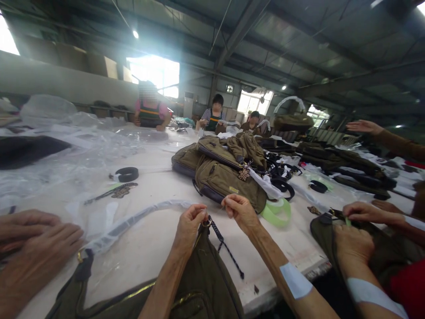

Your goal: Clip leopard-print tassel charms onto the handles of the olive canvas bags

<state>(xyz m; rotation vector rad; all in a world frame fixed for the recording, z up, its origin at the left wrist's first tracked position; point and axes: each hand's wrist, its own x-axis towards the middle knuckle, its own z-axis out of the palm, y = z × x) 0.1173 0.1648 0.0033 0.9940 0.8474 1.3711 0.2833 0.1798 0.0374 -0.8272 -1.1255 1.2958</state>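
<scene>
An olive bag (pixel 212 270) with brass zips and a plastic-wrapped strap (pixel 133 219) lies at the table's near edge. My left hand (pixel 191 223) pinches at the bag's upper corner, beside a metal ring (pixel 206 222); whatever is between its fingertips is too small to name. A black braided cord (pixel 229 254) hangs from that ring over the table. Slightly to the right, my right hand (pixel 241 210) is raised with thumb and fingers pressed together, apart from the bag. Anything it pinches is too small to make out.
Olive bags (pixel 229 177) are piled ahead, beside a green tape loop (pixel 277 212). A rolled black strap (pixel 126 174) and a leopard-print charm (pixel 124 190) lie left. Another person's hands (pixel 43 243) are at left; a co-worker's hands (pixel 355 241) hold a bag at right.
</scene>
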